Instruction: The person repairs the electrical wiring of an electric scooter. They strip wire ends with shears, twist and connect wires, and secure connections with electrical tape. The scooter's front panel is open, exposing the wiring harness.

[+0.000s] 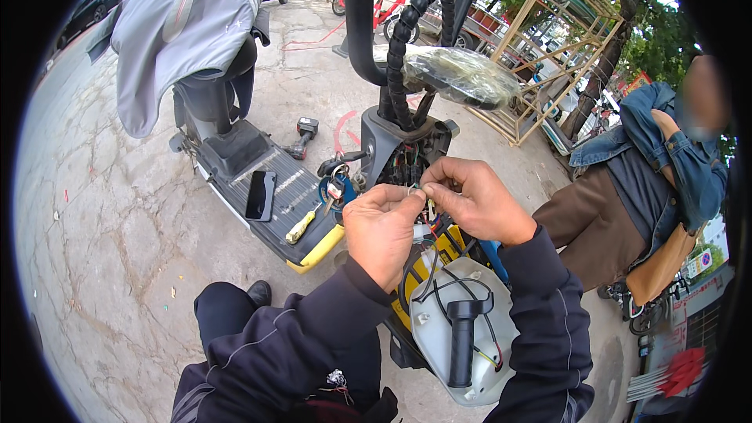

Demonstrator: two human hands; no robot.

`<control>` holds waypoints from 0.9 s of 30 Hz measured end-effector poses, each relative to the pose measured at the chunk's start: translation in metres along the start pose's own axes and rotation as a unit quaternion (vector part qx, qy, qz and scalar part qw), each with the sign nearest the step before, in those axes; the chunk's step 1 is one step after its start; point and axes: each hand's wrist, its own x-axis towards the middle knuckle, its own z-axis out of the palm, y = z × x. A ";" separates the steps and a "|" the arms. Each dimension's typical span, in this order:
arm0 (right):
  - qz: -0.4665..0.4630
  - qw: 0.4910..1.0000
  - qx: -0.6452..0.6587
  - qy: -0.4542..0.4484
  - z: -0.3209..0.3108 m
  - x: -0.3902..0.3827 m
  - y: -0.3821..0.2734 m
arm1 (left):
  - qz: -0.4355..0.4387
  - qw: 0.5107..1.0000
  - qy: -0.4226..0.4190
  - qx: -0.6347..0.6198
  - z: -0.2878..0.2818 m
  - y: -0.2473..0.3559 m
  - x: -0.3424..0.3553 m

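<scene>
My left hand (384,231) and my right hand (479,197) meet at the fingertips, both closed in a pinch on a thin, pale wire (413,190), whose end is hidden by the fingers. Just behind them, a bundle of coloured wires (409,158) spills from the opened front column (381,153) of an electric scooter. Below my hands lies a white plastic cover (427,337), with a black handlebar grip (461,348) and its loose cables on top. A ring of keys (335,186) hangs at the column, left of my left hand.
On the scooter footboard (235,158) at left rest a black phone (261,196) and a yellow-handled screwdriver (301,227). A cordless power tool (302,138) stands behind it. A plastic-wrapped part (462,77) sits by the handlebar (362,23). A person (627,180) with folded arms is at right.
</scene>
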 end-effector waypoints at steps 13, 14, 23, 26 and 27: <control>0.043 0.996 0.082 -0.009 0.006 0.001 0.001 | 0.063 0.993 -0.018 0.097 -0.006 -0.008 0.004; 0.037 0.996 0.078 -0.008 0.006 0.001 0.002 | 0.053 0.991 -0.016 0.118 -0.007 -0.007 0.005; 0.055 0.994 0.089 0.016 0.008 -0.001 -0.003 | 0.019 0.997 -0.037 0.062 -0.005 -0.002 -0.001; 0.024 0.997 -0.019 0.076 0.011 -0.006 -0.011 | 0.027 0.994 -0.055 0.087 -0.009 -0.001 -0.001; 0.013 0.995 -0.030 0.092 0.011 -0.009 -0.015 | 0.032 0.993 -0.063 0.096 -0.010 0.000 0.000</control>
